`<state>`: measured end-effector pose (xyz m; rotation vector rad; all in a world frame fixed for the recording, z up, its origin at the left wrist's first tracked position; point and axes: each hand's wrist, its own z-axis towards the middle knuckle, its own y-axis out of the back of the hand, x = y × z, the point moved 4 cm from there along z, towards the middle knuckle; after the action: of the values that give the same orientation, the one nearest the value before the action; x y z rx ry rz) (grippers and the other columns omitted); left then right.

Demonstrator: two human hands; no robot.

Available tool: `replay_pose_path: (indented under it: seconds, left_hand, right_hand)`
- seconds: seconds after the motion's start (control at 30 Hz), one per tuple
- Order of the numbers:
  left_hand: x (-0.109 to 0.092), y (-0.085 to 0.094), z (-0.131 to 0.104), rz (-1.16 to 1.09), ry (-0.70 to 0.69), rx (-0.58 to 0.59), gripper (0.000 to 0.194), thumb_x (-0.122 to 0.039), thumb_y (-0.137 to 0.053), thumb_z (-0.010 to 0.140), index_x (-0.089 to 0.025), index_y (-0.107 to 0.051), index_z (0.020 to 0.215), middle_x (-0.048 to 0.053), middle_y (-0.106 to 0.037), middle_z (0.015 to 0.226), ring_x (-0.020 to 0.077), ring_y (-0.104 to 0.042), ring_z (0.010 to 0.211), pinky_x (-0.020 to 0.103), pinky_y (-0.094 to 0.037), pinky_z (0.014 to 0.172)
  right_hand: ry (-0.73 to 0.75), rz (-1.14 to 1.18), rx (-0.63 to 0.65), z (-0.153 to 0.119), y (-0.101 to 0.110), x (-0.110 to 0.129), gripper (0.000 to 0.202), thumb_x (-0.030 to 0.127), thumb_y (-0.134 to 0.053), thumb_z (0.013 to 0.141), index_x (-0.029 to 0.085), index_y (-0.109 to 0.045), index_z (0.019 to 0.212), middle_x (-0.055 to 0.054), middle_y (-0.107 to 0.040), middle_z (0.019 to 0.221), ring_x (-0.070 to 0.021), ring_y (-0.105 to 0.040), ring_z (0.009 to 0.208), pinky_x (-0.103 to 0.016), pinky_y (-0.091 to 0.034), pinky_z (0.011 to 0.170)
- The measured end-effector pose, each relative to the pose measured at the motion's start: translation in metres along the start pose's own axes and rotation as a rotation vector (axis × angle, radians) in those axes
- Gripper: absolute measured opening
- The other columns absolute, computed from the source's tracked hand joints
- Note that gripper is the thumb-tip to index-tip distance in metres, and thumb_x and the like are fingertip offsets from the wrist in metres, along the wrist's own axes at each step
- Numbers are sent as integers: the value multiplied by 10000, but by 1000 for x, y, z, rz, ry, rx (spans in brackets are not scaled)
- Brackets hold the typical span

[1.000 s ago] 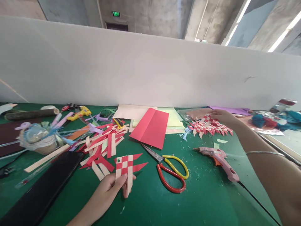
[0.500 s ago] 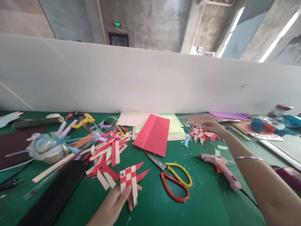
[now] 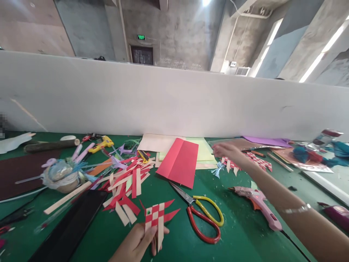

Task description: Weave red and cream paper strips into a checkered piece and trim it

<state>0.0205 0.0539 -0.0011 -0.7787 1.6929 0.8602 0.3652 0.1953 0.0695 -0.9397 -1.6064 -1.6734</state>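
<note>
My left hand (image 3: pixel 137 242) pinches a woven red and cream paper fish (image 3: pixel 155 216) between thumb and fingers, low in the middle of the view. The fish has a small green eye and pointed red strips on its right side. My right hand (image 3: pixel 227 151) is stretched far forward, blurred, with its fingers unclear. Just below and beside it lie a woven paper piece (image 3: pixel 231 164) with a blue tassel (image 3: pixel 217 169) and another checkered woven piece (image 3: pixel 259 161), partly behind the arm. Red paper (image 3: pixel 178 162), creased down its length, lies left of that hand.
Scissors (image 3: pixel 200 214) with red and yellow handles lie between my arms. A pink glue gun (image 3: pixel 257 203) rests beside my right forearm. Loose paper strips (image 3: pixel 128 182), a black case-like object (image 3: pixel 71 225) and a yellow glue gun (image 3: pixel 101 144) are at left. A white partition (image 3: pixel 174 102) stands behind.
My right hand has moved left from the woven pieces towards the paper sheets. A checkered piece now shows farther right, beyond the forearm. My left hand still holds the fish; the view has shifted slightly.
</note>
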Motion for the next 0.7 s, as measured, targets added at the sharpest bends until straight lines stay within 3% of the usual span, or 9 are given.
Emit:
replay_pose_path:
  seconds: [0.03, 0.1, 0.2, 0.27, 0.4, 0.57, 0.63, 0.7]
  left_hand:
    - [-1, -1, 0, 3, -18, 23, 570, -616, -322, 844, -158, -653, 922, 38, -607, 658, 149, -577, 588, 224, -464, 611]
    - [-3, -3, 0, -1, -51, 60, 556, -574, -305, 872, -145, -655, 923, 46, -613, 663, 144, -579, 582, 217, -461, 596]
    - [-10, -4, -3, 35, -124, 103, 564, -545, -278, 892, -133, -656, 816, 53, -611, 650, 142, -580, 585, 211, -453, 586]
    - [-14, -3, -4, 86, -182, 103, 573, -530, -271, 900, -133, -639, 714, 55, -606, 642, 146, -586, 613, 208, -450, 601]
    - [-17, -1, -7, 131, -222, 99, 587, -546, -265, 894, -122, -658, 790, 67, -621, 661, 135, -580, 574, 200, -443, 556]
    - [-10, 0, -7, 113, -234, 75, 580, -521, -267, 904, -120, -685, 866, 74, -618, 666, 128, -565, 555, 211, -446, 559]
    - [-6, 1, -6, 80, -240, 62, 550, -502, -284, 908, -125, -684, 880, 71, -613, 661, 131, -568, 565, 214, -446, 563]
    - [-2, 1, -5, 46, -226, 64, 523, -491, -300, 909, -128, -677, 887, 66, -609, 664, 131, -569, 576, 214, -444, 567]
  right_hand:
    - [28, 25, 149, -22, -28, 12, 342, 440, -519, 815, 177, -614, 1011, -45, -654, 845, -158, -614, 769, -306, -497, 750]
    - [105, 136, 556, -73, -89, 34, 451, 466, -547, 790, 197, -542, 1152, -53, -646, 926, -155, -606, 783, -307, -500, 722]
    - [83, 307, 699, -130, -149, 54, 503, 459, -637, 716, 182, -538, 1124, -62, -633, 957, -138, -595, 728, -270, -495, 641]
    - [5, 426, 764, -148, -170, 61, 425, 455, -621, 726, 168, -572, 1036, -57, -647, 890, -147, -602, 740, -254, -491, 610]
    - [16, 404, 636, -143, -166, 70, 288, 454, -587, 741, 169, -626, 750, -10, -609, 667, -118, -562, 609, -252, -474, 572]
    - [59, 335, 514, -128, -145, 54, 154, 476, -623, 680, 328, -657, 651, 68, -639, 642, -153, -584, 606, -305, -498, 577]
    - [67, 213, 372, -114, -121, 37, 173, 496, -600, 693, 340, -675, 674, 55, -665, 659, -174, -602, 622, -323, -514, 601]
    - [37, 78, 131, -93, -80, 15, 246, 507, -585, 706, 287, -690, 743, 10, -687, 711, -187, -618, 637, -334, -529, 634]
